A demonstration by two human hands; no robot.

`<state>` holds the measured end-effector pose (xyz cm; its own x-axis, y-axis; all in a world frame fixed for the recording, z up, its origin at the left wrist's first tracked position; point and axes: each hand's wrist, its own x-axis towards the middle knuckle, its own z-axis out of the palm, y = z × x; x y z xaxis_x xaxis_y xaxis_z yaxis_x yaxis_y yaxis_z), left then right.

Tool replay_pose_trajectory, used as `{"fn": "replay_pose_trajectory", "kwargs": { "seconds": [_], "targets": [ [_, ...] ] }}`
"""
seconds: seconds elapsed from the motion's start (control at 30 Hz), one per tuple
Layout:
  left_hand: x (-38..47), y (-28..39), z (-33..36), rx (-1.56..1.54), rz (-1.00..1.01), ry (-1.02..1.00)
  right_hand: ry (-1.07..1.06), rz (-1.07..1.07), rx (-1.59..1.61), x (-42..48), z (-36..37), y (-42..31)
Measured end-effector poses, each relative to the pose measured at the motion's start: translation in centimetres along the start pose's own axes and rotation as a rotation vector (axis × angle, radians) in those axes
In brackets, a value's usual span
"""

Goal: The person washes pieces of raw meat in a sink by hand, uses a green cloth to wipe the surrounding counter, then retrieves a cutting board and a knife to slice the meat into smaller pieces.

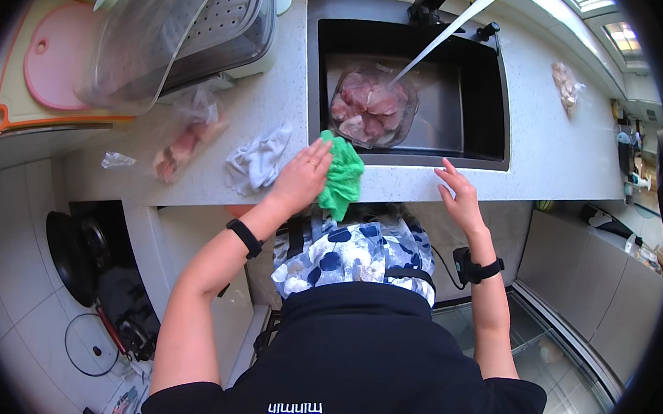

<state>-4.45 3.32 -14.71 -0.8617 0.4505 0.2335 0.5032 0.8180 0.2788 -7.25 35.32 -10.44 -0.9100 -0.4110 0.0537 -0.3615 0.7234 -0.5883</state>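
Note:
My left hand (pixel 304 177) presses on the left part of a green cloth (pixel 342 175), which lies over the counter's front edge at the sink's front left corner. A crumpled pale grey cloth (pixel 257 160) is just left of that hand. My right hand (pixel 459 196) is held near the counter edge in front of the sink, fingers apart, holding nothing. Inside the black sink (pixel 442 157), raw meat (pixel 371 105) sits in a clear container. Water (pixel 451 29) runs from the black faucet (pixel 430 2) onto the meat.
Left on the counter are a bag of raw meat (pixel 183 150), a small crumpled plastic piece (pixel 118 159), a clear-lidded rack (pixel 218 32) and a pink cutting board (pixel 60 58). Another food bag (pixel 567 87) lies right of the sink. Pans (pixel 70 257) stand on the stove at lower left.

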Motion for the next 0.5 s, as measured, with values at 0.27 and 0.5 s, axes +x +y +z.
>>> {"fn": "replay_pose_trajectory", "kwargs": {
  "seconds": [0.27,0.5],
  "targets": [
    [6.0,-6.0,0.1,0.311,-0.181,0.277,0.057,0.065,-0.028,-2.3,-0.4,-0.3],
    [14.7,-11.2,0.0,0.511,-0.38,0.339,0.161,0.228,-0.027,-6.1,-1.6,0.3]
  ]
}}
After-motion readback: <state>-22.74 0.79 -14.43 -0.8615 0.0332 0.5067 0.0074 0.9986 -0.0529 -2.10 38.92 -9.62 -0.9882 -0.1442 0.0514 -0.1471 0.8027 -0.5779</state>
